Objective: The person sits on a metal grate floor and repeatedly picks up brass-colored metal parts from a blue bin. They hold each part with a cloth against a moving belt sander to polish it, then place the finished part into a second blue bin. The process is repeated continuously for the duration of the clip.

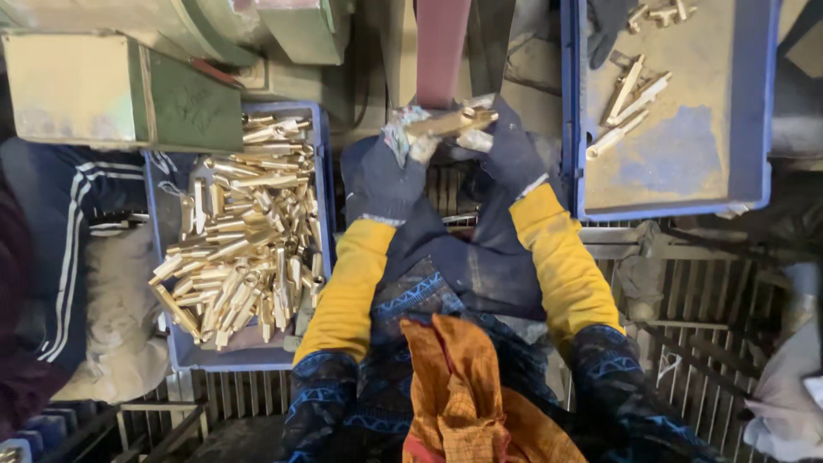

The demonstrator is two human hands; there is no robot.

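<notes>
We hold one brass fitting (447,123) in both gloved hands, left hand (386,171) and right hand (506,150) with fingers closed around its ends, pressing it to the reddish sanding belt (441,47) above, likely to keep it steady. A blue tray (319,171) heaped with brass pieces sits at our left, a nearly bare blue tray (754,103) at our right, over a metal floor grate (703,326).

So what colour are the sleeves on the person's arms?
Bright yellow sleeves, running from the dark gloves back toward the elbows. The head view shows them clearly.
</notes>
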